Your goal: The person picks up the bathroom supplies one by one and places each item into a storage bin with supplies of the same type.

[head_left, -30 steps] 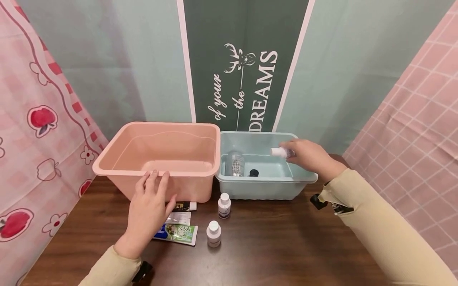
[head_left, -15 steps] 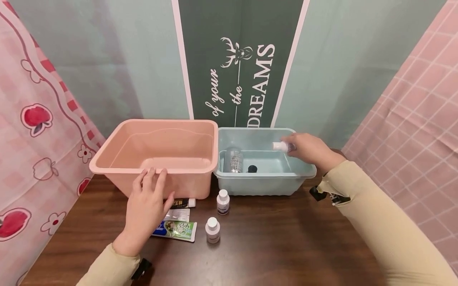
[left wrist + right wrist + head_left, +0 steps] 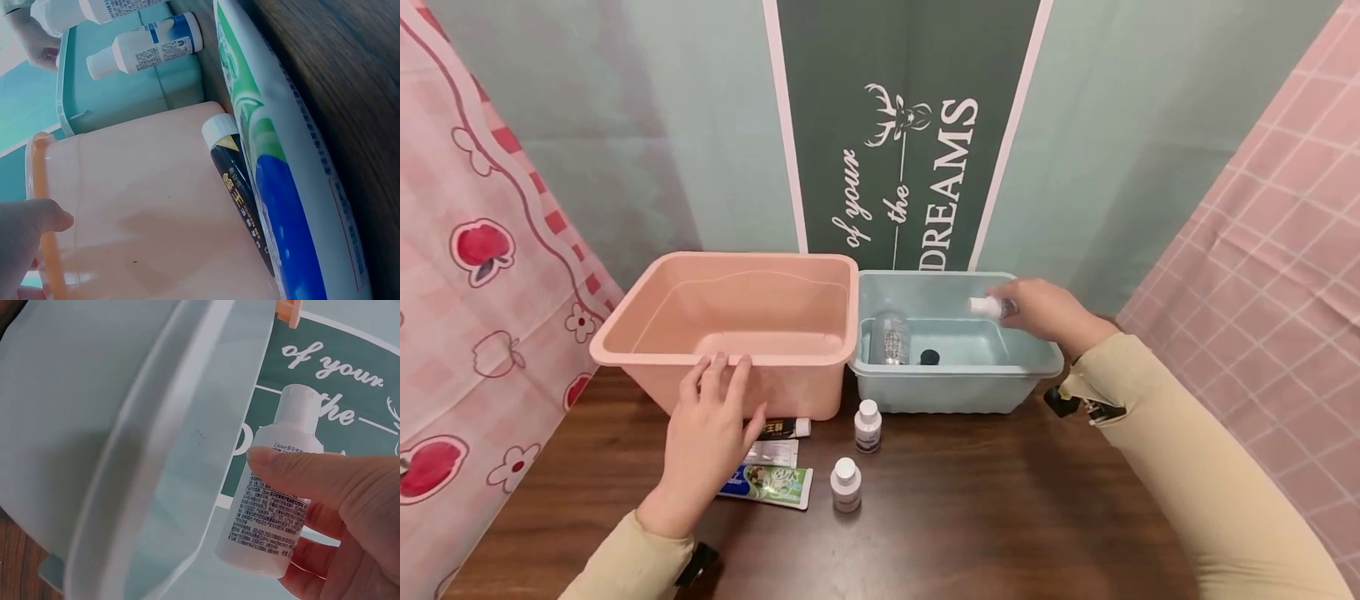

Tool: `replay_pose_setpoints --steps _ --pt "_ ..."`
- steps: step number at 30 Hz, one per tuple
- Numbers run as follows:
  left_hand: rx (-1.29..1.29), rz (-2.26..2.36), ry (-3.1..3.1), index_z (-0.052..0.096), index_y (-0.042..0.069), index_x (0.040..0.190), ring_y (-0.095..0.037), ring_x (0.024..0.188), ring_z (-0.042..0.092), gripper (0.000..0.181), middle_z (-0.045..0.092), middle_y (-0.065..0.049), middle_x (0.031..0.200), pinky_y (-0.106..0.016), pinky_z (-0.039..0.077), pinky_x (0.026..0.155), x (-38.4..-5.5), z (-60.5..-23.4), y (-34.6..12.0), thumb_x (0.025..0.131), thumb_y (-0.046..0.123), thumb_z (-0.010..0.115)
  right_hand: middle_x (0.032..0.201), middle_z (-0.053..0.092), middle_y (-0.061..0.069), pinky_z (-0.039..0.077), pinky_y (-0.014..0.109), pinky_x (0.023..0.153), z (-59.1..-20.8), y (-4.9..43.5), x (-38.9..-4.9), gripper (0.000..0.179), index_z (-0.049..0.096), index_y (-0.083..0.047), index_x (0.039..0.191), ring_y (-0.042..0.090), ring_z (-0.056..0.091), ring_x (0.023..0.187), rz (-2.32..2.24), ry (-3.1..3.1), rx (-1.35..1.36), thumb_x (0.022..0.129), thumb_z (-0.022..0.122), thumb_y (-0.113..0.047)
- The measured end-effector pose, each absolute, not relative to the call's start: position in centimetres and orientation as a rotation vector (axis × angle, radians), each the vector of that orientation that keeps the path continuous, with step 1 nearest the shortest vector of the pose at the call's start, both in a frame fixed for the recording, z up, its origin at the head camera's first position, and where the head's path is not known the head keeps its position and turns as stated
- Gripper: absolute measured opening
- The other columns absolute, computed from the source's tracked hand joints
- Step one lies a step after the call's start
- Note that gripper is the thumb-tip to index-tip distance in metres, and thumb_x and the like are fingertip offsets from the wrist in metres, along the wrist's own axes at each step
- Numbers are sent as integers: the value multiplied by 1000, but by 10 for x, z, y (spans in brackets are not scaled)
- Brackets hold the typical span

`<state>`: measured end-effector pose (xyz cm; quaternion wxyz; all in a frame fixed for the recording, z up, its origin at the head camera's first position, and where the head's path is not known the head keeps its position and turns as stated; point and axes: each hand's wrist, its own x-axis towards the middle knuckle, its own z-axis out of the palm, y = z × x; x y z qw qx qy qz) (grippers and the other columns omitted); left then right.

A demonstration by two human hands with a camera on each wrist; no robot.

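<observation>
In the head view my right hand [image 3: 1037, 310] is over the right end of the blue bin [image 3: 955, 396]. It holds a small white bottle tilted sideways, cap toward the left. The right wrist view shows this bottle [image 3: 265, 506] with printed Dove lettering, thumb in front and fingers behind. My left hand [image 3: 703, 442] rests its fingertips on the front rim of the pink bin [image 3: 801, 383], thumb spread away. Below that hand lie a black tube [image 3: 782, 428], a pale sachet [image 3: 773, 453] and a green-and-blue tube [image 3: 775, 486], partly hidden by it.
Two white bottles stand on the wooden table [image 3: 962, 517]: one bottle [image 3: 868, 427] near the bins, another bottle [image 3: 846, 486] closer. Inside the blue bin are a clear bottle [image 3: 891, 340] and a black round piece [image 3: 929, 357]. Curtains [image 3: 700, 125] hang behind.
My right hand has risen slightly over the blue bin, still with the white bottle. The head view has shifted a little; the left hand stays at the pink rim.
</observation>
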<state>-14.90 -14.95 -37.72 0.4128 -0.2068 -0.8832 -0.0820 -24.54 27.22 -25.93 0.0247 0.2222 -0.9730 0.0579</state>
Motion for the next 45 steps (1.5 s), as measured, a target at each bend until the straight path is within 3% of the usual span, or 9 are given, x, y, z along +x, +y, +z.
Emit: replay_pose_setpoints --steps 10,16,23,31,37,45 --pt "-535 -187 -2223 48 -2 127 -52 107 43 64 46 -33 118 -56 45 78 -148 -377 -150 73 26 66 74 61 2 45 40 61 -257 276 -254 22 64 -11 94 23 54 68 196 -3016 727 76 71 -1" --pt "-546 -175 -2224 49 -2 127 -53 105 44 63 47 -32 116 -57 45 78 -149 -377 -152 72 27 64 79 63 2 46 41 66 -259 276 -260 32 65 -9 107 23 56 73 189 -3060 754 76 71 -1" --pt "-555 -172 -2233 48 -2 128 -53 106 43 63 47 -33 116 -57 44 82 -151 -376 -153 73 26 65 80 64 6 47 43 68 -258 275 -264 30 66 -6 104 25 57 74 187 -3036 804 76 70 1" --pt "-562 -182 -2206 49 -1 126 -53 103 44 55 48 -32 114 -57 43 82 -151 -375 -153 86 35 45 84 65 8 47 42 69 -261 276 -270 36 65 -6 111 25 57 77 168 -3070 761 76 71 0" --pt "-570 -181 -2213 48 -2 127 -54 103 44 56 48 -33 114 -57 41 85 -151 -374 -153 84 34 48 85 65 8 46 41 68 -260 275 -273 28 66 -7 103 25 55 75 176 -3068 770 76 69 1" --pt "-567 -188 -2222 48 -4 126 -56 104 42 58 46 -35 114 -58 39 87 -151 -374 -152 91 40 34 78 64 4 46 39 67 -259 272 -280 21 66 -6 95 22 56 73 218 -3055 805 76 68 3"
